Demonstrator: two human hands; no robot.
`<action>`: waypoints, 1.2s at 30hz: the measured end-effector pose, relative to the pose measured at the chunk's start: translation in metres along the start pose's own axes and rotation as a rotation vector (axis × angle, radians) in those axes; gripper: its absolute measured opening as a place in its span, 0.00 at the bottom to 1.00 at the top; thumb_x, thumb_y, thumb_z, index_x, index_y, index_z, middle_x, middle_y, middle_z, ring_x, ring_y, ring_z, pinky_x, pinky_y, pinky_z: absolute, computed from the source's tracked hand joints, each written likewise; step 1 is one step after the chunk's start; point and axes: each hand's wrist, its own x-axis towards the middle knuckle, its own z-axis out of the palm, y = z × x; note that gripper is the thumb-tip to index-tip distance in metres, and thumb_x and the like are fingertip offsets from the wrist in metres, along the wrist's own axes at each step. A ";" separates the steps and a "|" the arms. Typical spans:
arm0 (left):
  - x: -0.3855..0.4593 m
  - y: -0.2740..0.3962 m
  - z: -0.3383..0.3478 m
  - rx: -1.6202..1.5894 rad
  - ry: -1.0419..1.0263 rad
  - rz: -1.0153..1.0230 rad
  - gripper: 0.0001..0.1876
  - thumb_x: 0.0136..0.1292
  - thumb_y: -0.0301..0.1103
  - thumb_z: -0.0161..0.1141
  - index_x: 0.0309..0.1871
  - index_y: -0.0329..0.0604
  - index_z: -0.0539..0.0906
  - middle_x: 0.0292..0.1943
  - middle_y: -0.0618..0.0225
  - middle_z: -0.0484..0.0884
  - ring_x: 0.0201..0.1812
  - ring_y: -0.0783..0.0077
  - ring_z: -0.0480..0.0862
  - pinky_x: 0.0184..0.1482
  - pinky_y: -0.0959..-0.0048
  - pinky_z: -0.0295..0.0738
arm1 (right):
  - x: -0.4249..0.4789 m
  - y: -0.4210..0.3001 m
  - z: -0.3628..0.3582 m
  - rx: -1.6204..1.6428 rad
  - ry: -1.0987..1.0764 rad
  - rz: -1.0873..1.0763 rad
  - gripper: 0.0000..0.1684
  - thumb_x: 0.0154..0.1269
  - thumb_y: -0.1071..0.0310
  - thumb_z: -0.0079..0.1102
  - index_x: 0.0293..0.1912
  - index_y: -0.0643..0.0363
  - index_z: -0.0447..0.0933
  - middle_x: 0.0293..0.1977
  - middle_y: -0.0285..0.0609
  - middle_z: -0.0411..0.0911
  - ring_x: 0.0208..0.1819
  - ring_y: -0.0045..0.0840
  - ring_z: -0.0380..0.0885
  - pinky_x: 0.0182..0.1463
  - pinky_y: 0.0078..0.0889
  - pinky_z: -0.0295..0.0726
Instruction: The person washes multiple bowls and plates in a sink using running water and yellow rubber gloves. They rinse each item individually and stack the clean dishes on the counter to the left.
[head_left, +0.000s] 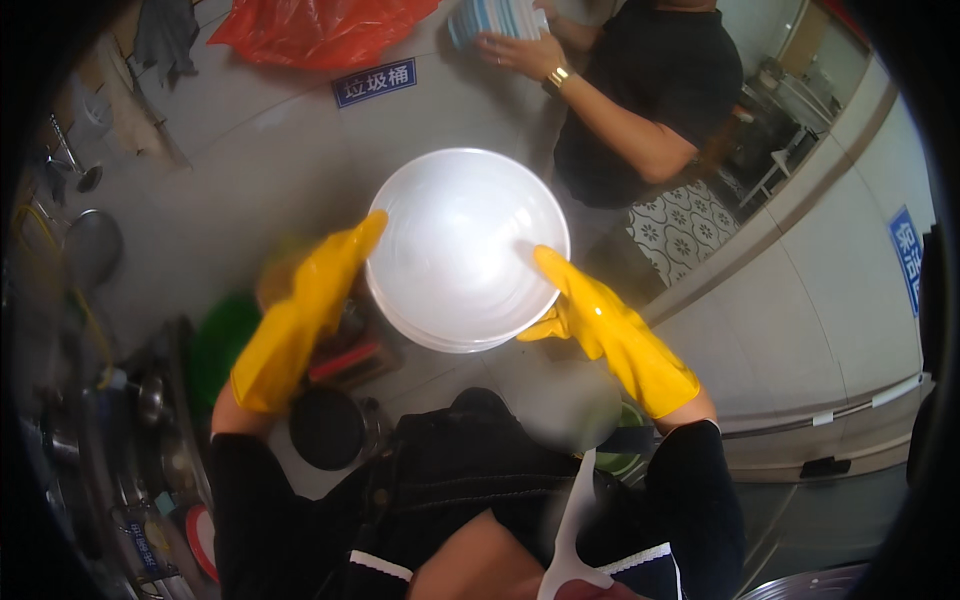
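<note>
A stack of white bowls, seen from above into the top one, is held up between my two hands, both in yellow rubber gloves. My left hand grips the left rim with its thumb near the edge. On the right, my right hand has its thumb over the inner rim and its other fingers under the stack. How many bowls are stacked cannot be told. Below the bowls the tiled floor shows.
Another person in black holds a blue-and-white striped object at the top. A red plastic bag hangs at upper left. A dark round pot and a green container are lower left. Metal utensils hang at far left.
</note>
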 end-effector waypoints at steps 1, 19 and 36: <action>0.011 0.011 0.014 0.023 -0.001 0.006 0.21 0.74 0.41 0.58 0.63 0.36 0.77 0.59 0.58 0.81 0.58 0.64 0.81 0.59 0.66 0.76 | 0.007 -0.010 -0.006 -0.019 0.000 -0.018 0.47 0.68 0.39 0.60 0.73 0.59 0.60 0.67 0.56 0.68 0.59 0.44 0.79 0.54 0.46 0.87; 0.303 0.092 0.152 0.047 -0.272 0.079 0.34 0.71 0.54 0.57 0.73 0.43 0.68 0.66 0.59 0.77 0.64 0.53 0.78 0.61 0.50 0.75 | 0.109 -0.269 -0.088 -0.406 0.269 -0.542 0.32 0.70 0.41 0.55 0.60 0.56 0.76 0.50 0.43 0.83 0.47 0.30 0.85 0.41 0.28 0.87; 0.321 0.001 0.137 0.705 0.183 -0.175 0.45 0.61 0.62 0.64 0.70 0.33 0.71 0.66 0.44 0.75 0.63 0.48 0.80 0.64 0.61 0.76 | 0.213 -0.255 -0.194 -0.603 0.428 -0.081 0.34 0.69 0.48 0.57 0.66 0.59 0.69 0.59 0.51 0.76 0.57 0.41 0.79 0.54 0.40 0.82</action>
